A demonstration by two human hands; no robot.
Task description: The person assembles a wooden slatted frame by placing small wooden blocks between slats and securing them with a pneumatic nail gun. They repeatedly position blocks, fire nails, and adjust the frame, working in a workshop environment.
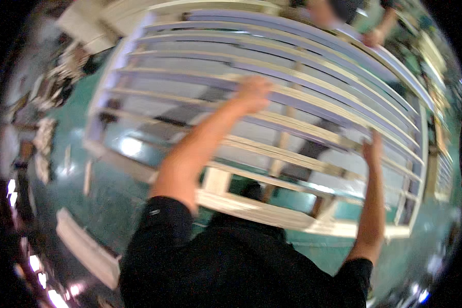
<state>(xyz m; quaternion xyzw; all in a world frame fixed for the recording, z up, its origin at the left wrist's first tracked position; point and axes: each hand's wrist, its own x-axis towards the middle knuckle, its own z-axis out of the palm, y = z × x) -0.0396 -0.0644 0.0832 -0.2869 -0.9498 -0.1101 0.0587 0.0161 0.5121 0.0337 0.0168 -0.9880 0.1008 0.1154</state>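
Observation:
A large wooden slatted frame [292, 123] spreads before me, its long slats running left to right with purplish side faces. My left hand [254, 93] reaches to the middle of the frame, its fingers bent over a wooden slat [313, 102]. Further right, my right hand [373, 146] is beside another slat, fingers pointing away from me and the thumb apart from them. Motion blurs both hands, and the undersides of the fingers are hidden. The near rail [262, 209] of the frame crosses close to my body.
Another person's hand [374, 38] is near the frame's far right edge. A loose wooden board [89, 249] lies on the green floor [123, 179] at the lower left. Wood scraps [69, 66] are piled at the far left, with pale boards [90, 23] behind.

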